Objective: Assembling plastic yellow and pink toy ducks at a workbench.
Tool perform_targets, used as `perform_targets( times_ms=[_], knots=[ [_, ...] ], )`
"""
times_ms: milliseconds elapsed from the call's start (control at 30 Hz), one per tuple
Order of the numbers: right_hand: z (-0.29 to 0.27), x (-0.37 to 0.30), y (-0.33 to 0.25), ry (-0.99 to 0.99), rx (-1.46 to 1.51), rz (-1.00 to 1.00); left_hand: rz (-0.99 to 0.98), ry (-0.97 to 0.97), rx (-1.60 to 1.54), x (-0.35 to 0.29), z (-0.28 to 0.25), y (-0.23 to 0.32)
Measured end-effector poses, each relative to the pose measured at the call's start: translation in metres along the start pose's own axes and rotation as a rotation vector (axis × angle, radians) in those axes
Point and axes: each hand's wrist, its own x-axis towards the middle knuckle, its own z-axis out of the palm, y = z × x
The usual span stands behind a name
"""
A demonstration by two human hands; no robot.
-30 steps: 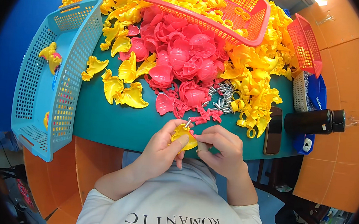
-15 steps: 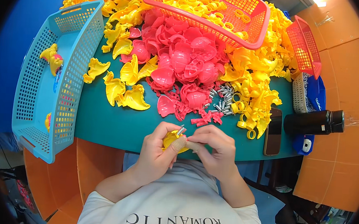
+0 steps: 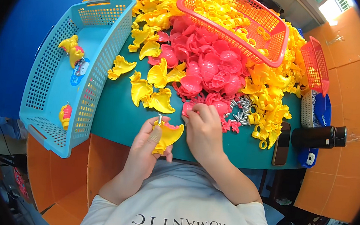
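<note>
My left hand [image 3: 144, 141] is closed around a yellow curved plastic shell half [image 3: 170, 136], pinching it between thumb and fingers. A silver metal pin [image 3: 160, 118] sticks up by the thumb, and a bit of pink plastic shows along the shell's upper edge. At the near edge of the pink pile, my right hand [image 3: 204, 129] has its fingers bent down onto a pink shell piece [image 3: 187, 108]; its fingertips are partly hidden. Other yellow shell halves [image 3: 162, 100] lie just beyond my left hand. Loose silver pins [image 3: 242, 111] are heaped right of my right hand.
At the left stands a blue basket [image 3: 98, 106] holding a few yellow-and-pink pieces. A red basket [image 3: 232, 36] of yellow rings rests on the far heaps. A phone [image 3: 282, 144] and black bottle [image 3: 319, 137] lie at the right, near a smaller red basket [image 3: 316, 68].
My right hand has left the yellow shell and reached forward to the pink pile. The left hand has turned the shell outward. The whole view has shifted, with things now farther right.
</note>
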Motion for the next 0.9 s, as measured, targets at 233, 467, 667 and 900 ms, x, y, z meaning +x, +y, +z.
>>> perform_targets(
  times_ms=[233, 467, 667, 900],
  knots=[
    [-0.046, -0.02, -0.006, 0.014, 1.27, 0.589, -0.022, -0.125, -0.235, 0.006, 0.009, -0.005],
    [-0.044, -0.048, -0.008, 0.062, 1.084, 0.512, -0.117, -0.11, -0.245, 0.012, 0.033, -0.016],
    [-0.048, -0.055, -0.006, 0.077, 0.981, 0.5, -0.114, -0.165, -0.282, 0.016, 0.035, -0.025],
    [-0.07, -0.057, -0.011, 0.163, 1.11, 0.643, -0.165, -0.188, -0.295, 0.02, 0.043, -0.032]
  ],
)
